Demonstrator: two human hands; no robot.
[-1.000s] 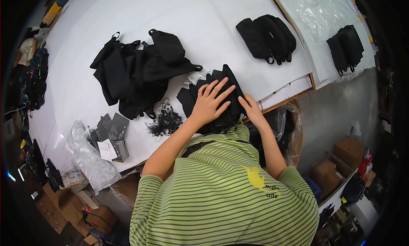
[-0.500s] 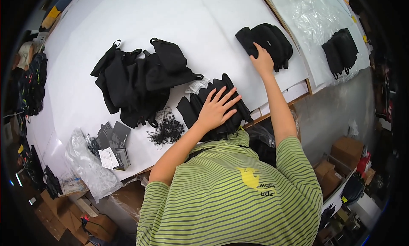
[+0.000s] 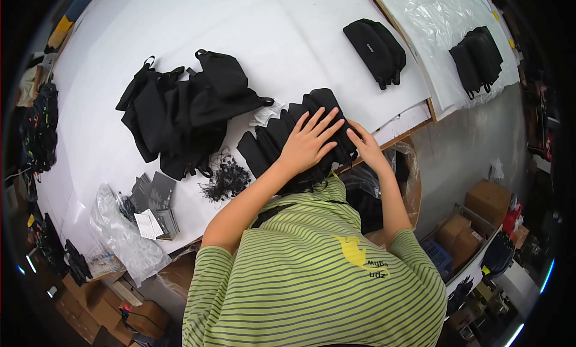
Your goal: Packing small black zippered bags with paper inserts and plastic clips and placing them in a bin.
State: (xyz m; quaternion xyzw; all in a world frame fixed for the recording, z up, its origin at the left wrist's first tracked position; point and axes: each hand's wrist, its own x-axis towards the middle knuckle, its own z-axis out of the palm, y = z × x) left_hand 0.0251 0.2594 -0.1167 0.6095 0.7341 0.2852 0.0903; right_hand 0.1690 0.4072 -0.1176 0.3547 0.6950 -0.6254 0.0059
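Several blk pouches (image 3: 277, 132) are already lined up at the white table's (image 3: 282, 53) near edge, L hand (image 3: 305, 147) spread flat on top, R hand (image 3: 368, 150) at the end one (can't tell if gripping), w/ abt 2 other pouches (image 3: 375, 51) upper right & a loose blk heap (image 3: 189, 110) not in the row.

Cloth pouches (image 3: 274, 137), matt; plastic sheeting (image 3: 437, 24), glossy

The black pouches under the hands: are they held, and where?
The left hand lies across the black pouches; the right hand touches their right end. Whether either grips cannot be told.
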